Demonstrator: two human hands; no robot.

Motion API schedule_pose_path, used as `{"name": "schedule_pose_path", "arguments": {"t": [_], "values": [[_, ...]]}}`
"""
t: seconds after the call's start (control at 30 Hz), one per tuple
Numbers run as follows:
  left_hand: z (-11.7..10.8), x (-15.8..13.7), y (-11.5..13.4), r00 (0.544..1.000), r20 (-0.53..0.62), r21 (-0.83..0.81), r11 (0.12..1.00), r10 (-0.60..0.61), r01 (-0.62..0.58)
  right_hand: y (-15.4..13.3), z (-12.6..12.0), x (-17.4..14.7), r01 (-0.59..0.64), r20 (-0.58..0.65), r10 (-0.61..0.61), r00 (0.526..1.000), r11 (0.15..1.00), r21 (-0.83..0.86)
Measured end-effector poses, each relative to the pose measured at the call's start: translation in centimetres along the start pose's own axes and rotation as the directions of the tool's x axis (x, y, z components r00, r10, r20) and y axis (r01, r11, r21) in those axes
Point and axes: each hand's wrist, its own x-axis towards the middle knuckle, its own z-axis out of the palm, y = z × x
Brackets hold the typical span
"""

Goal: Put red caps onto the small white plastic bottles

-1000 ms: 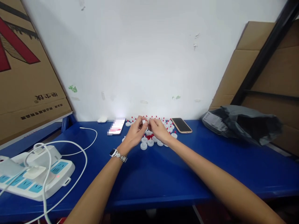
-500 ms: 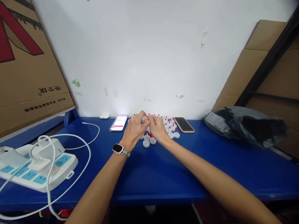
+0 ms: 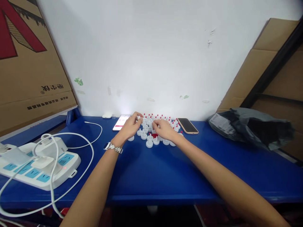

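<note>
Many white nozzle caps (image 3: 144,136) stand in a group at the back of the blue table, several with red tips and several bare. At the group's left side, my left hand (image 3: 131,126) is closed, thumb and index finger around a whitish cap (image 3: 139,118) that is mostly hidden. Over the middle of the group, my right hand (image 3: 165,129) has its thumb and fingers bent together among the caps. What it holds, if anything, is hidden. Loose red tips (image 3: 154,135) lie between the two hands, close to the front caps.
Behind my left hand lies a lit phone (image 3: 120,123), and a dark-screened phone (image 3: 187,125) is right of the caps. A power strip (image 3: 44,170) with looping white cables (image 3: 92,151) fills the left. A grey plastic bag (image 3: 248,126) sits at right.
My hands, together over the caps before, have parted. The left has moved left to the group's edge and the right has shifted slightly right. More of the caps between them now shows.
</note>
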Motion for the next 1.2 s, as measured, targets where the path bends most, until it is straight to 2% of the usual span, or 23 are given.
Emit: {"name": "schedule_pose_path", "arguments": {"t": [0.07, 0.13, 0.27, 0.33, 0.47, 0.57, 0.63, 0.7, 0.83, 0.97, 1.03, 1.2], "values": [[-0.2, -0.2, -0.9, 0.997, 0.072, 0.100, 0.995, -0.001, -0.006, 0.4, 0.3, 0.1, 0.028, 0.065, -0.022, 0.998, 0.994, -0.104], [-0.3, -0.1, -1.8, 0.996, 0.084, 0.127, 0.992, -0.016, 0.005, 0.5, 0.3, 0.3, 0.022, 0.076, -0.015, 0.997, 0.995, -0.093], [0.0, 0.3, -3.1, 0.998, 0.056, 0.062, 0.998, -0.021, 0.018, -0.5, 0.3, 1.2, 0.033, 0.004, -0.034, 0.999, 0.987, 0.158], [0.2, 0.4, -3.0, 0.998, 0.055, 0.018, 1.000, -0.008, 0.007, -1.3, 0.7, 2.2, 0.059, 0.015, -0.065, 0.998, 0.961, 0.269], [0.1, 0.3, -2.6, 0.999, 0.042, 0.010, 1.000, -0.011, 0.011, -2.3, 2.0, 4.4, 0.098, 0.030, -0.116, 0.993, 0.931, 0.353], [-0.3, 0.3, -3.3, 0.999, 0.033, 0.164, 0.986, -0.025, 0.019, -2.0, 3.1, 5.9, 0.132, 0.057, -0.151, 0.987, 0.958, 0.253], [-0.3, 0.3, -4.1, 0.997, 0.069, 0.292, 0.956, -0.037, 0.015, -1.4, 3.8, 6.6, 0.150, 0.113, -0.164, 0.980, 0.980, 0.128], [-0.2, 0.4, -5.0, 0.990, 0.127, 0.352, 0.936, -0.062, 0.014, -1.0, 4.4, 6.9, 0.174, 0.173, -0.171, 0.970, 0.985, -0.002], [0.1, 0.3, -5.5, 0.974, 0.208, 0.282, 0.959, -0.086, 0.024, -0.8, 4.5, 7.0, 0.181, 0.245, -0.145, 0.959, 0.974, -0.135], [0.2, 0.1, -4.8, 0.969, 0.213, 0.223, 0.972, -0.127, 0.078, -0.9, 4.3, 8.3, 0.059, 0.153, -0.035, 0.988, 0.987, -0.152], [0.1, 0.1, -4.6, 0.972, 0.200, 0.197, 0.977, -0.126, 0.086, -1.0, 4.7, 9.4, 0.015, 0.123, 0.013, 0.992, 0.976, -0.219], [-0.3, 0.2, -5.0, 0.991, 0.110, 0.242, 0.969, -0.077, 0.049, -1.6, 6.4, 11.5, 0.042, 0.197, 0.028, 0.980, 0.937, -0.346]]}}
